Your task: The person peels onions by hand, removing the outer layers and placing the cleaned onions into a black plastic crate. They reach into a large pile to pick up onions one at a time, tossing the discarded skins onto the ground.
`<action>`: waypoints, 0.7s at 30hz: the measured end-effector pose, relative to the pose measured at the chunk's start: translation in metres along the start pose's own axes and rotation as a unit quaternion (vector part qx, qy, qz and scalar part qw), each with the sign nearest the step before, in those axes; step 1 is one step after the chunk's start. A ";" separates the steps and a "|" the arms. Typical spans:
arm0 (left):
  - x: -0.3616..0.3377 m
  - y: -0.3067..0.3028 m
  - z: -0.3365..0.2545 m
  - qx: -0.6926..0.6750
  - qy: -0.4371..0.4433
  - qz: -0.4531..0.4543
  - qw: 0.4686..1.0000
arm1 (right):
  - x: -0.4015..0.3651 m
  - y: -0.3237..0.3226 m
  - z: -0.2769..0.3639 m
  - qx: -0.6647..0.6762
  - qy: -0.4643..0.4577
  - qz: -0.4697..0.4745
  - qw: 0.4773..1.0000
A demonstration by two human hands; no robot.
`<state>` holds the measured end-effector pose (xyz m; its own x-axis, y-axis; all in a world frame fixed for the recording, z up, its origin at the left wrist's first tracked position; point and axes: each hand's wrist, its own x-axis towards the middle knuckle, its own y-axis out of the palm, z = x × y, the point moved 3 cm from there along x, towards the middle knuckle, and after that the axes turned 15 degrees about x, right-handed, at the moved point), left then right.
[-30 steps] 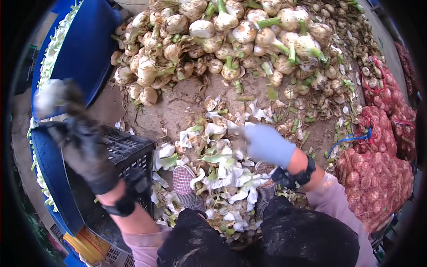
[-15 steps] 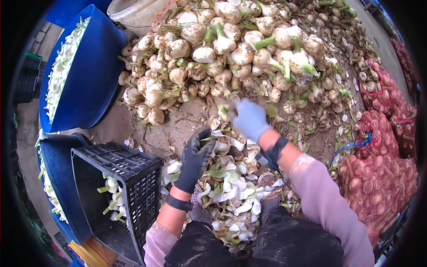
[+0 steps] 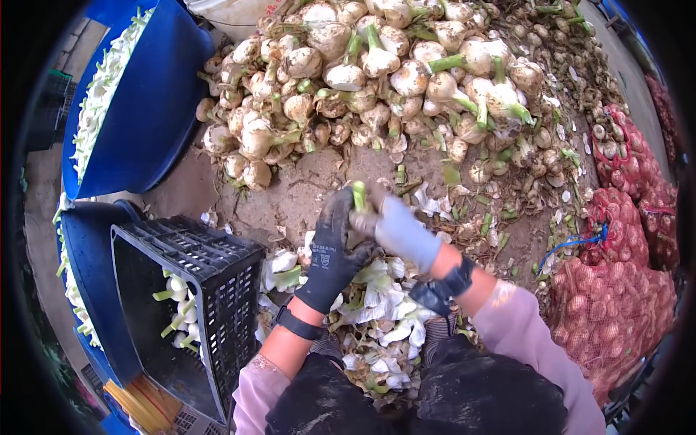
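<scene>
My left hand (image 3: 333,250), in a black glove, is raised near the middle with its fingers around the lower side of a bulb with a green stem (image 3: 359,196). Against it from the right comes my right hand (image 3: 402,228), in a light blue glove and blurred by motion, its fingers closed on the same bulb. The stem points up; the bulb itself is mostly hidden between the gloves. Beneath both hands lie white and green peelings (image 3: 380,297). Beyond them rises a large heap of soiled bulbs (image 3: 377,61) with cut green stems.
At the left stand a blue tub (image 3: 138,109) full of trimmed pieces, a second blue tub (image 3: 90,254), and a tilted black crate (image 3: 235,290) holding several white bulbs. Red net sacks of bulbs (image 3: 616,312) line the right side. A white bucket (image 3: 232,16) is behind the heap.
My right hand has moved down and the left up, so the two now meet at the stemmed bulb. The left fingers have closed in. The view has shifted slightly.
</scene>
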<state>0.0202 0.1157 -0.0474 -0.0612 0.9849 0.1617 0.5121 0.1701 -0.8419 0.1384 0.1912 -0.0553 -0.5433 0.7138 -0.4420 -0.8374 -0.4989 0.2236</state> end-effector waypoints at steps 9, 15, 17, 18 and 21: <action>-0.013 -0.010 -0.025 -0.483 -0.145 0.190 0.842 | -0.048 -0.027 0.022 -0.042 0.168 0.082 0.981; -0.022 -0.011 -0.009 -0.413 -0.138 0.155 0.887 | -0.061 -0.017 0.017 0.023 0.151 0.024 0.988; -0.026 -0.014 -0.005 -0.548 -0.190 0.202 0.789 | -0.061 -0.014 0.016 0.011 0.050 0.005 0.999; -0.026 -0.015 -0.008 -0.666 -0.234 0.242 0.666 | -0.064 -0.014 0.013 0.013 0.051 0.004 0.999; -0.021 -0.006 -0.026 -0.685 -0.308 0.184 0.634 | -0.069 -0.016 0.012 -0.314 -0.051 -0.040 0.947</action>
<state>0.0409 0.0930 -0.0325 0.1720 0.8469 -0.5032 0.8266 0.1538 0.5414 0.1890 0.1558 -0.0182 -0.5091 0.7901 -0.3415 -0.6925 -0.6116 -0.3826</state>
